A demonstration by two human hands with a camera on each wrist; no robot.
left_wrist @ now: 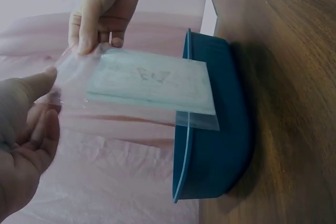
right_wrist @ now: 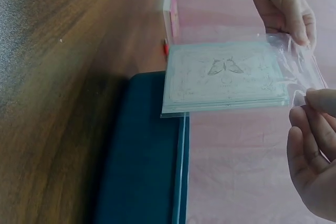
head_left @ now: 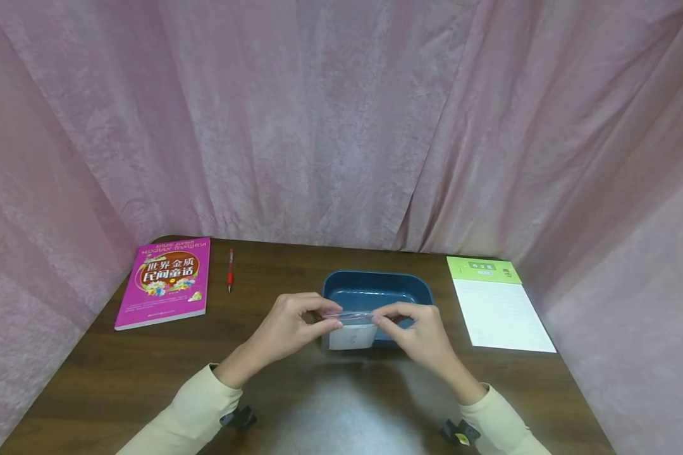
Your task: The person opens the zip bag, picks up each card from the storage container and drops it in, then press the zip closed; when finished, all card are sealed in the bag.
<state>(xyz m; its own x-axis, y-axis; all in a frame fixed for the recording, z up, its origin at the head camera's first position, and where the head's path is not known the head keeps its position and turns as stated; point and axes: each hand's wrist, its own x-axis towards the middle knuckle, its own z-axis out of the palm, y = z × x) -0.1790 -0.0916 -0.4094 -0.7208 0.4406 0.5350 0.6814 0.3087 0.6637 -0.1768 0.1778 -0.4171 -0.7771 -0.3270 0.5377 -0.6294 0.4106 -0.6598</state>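
Note:
A clear plastic bag (head_left: 357,315) hangs in front of me, its top edge stretched between both hands. My left hand (head_left: 290,327) pinches one end of that edge between thumb and fingers, and my right hand (head_left: 418,332) pinches the other. Inside the bag is a pale stack of cards (right_wrist: 226,74) with a butterfly printed on the front one. In the left wrist view, the cards (left_wrist: 152,80) overlap the near side of a dark blue plastic tub (left_wrist: 226,145). From the head view, the tub lies just beyond the bag and is partly hidden by the hands.
On the left of the brown wooden table (head_left: 273,272) lies a pink-purple book (head_left: 171,284), with a red pen (head_left: 230,272) to its right. A lined writing pad with a green top (head_left: 501,309) lies at the right. Pink curtains (head_left: 319,126) surround the table.

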